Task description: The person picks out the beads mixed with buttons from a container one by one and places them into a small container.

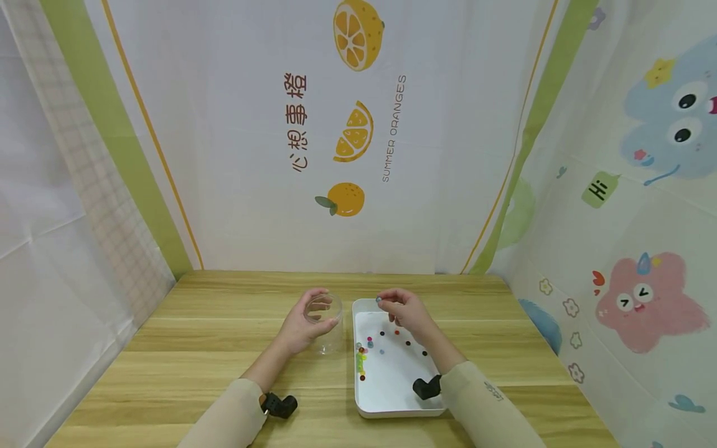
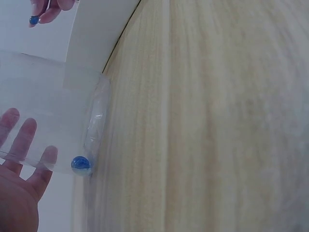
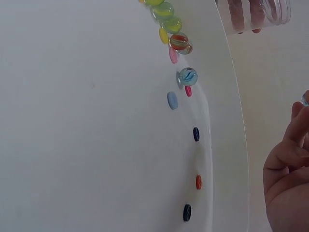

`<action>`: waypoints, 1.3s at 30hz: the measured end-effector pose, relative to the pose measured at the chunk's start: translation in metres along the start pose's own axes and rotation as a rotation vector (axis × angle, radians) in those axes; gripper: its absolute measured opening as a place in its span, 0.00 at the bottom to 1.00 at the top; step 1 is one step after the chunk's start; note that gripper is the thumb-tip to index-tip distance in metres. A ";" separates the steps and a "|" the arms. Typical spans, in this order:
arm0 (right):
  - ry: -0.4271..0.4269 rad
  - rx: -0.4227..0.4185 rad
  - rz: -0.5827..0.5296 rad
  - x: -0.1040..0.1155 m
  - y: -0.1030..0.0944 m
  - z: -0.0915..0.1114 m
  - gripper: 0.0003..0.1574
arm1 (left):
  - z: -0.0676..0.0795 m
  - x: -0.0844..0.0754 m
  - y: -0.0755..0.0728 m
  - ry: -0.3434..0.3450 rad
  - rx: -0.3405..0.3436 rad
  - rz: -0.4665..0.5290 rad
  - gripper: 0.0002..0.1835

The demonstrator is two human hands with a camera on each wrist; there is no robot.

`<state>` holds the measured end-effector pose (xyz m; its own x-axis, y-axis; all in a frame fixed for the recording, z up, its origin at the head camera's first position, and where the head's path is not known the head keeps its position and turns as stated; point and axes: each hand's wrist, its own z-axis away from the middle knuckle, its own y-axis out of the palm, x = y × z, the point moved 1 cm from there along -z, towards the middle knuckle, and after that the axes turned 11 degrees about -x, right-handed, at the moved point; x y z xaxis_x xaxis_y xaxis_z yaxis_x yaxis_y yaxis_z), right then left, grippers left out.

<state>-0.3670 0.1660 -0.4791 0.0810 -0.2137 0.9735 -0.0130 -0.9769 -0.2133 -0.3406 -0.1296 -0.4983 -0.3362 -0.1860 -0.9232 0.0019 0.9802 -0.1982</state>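
My left hand (image 1: 297, 328) grips a clear plastic jar (image 1: 332, 339), fingers and thumb curled round its upper part, over the table left of the white tray. The jar's open mouth shows from above. Low in the jar, a blue marble (image 2: 81, 165) appears in the left wrist view. Over the tray's far end, my right hand (image 1: 412, 315) pinches a small bluish marble (image 1: 378, 299) between thumb and fingertips. Inside the tray (image 1: 400, 401), several marbles, including a blue-swirled one (image 3: 188, 76), gather along the left wall, with flat buttons such as a light blue one (image 3: 172, 100) among them.
More buttons, among them a red one (image 3: 198, 182) and a dark one (image 3: 187, 212), lie scattered in the tray. The tray's raised rim stands between the jar and its contents. A wood-grain table (image 1: 213, 348) carries everything, with a printed curtain (image 1: 246, 186) behind it.
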 end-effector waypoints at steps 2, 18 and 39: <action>-0.003 0.004 -0.004 0.001 0.000 0.000 0.16 | 0.000 -0.001 0.000 0.001 -0.001 -0.001 0.39; -0.032 0.074 -0.058 0.022 0.013 0.007 0.15 | 0.001 -0.002 0.001 0.007 -0.002 0.011 0.39; -0.072 0.123 -0.083 0.050 0.030 0.010 0.17 | 0.001 -0.001 0.001 0.003 0.003 0.004 0.37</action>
<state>-0.3531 0.1258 -0.4373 0.1478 -0.1270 0.9808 0.1181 -0.9824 -0.1450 -0.3395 -0.1287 -0.4976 -0.3388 -0.1820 -0.9231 0.0060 0.9807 -0.1956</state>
